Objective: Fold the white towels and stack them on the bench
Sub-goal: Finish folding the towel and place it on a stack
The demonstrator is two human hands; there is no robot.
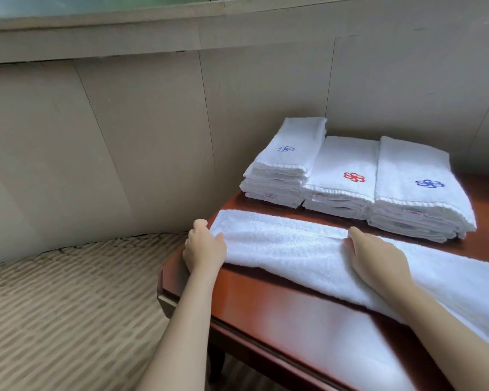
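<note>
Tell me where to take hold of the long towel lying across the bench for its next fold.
Probably grip the long towel at its short left end, coming from the left, where the left hand already rests. That end lies flat at the bench edge, so fingers can slip under and carry it rightward.

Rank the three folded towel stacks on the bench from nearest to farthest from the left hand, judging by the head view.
From the left hand:
1. Stack with small blue logo, leftmost, by the wall.
2. Stack with red logo, middle.
3. Stack with large blue logo, rightmost.
</note>
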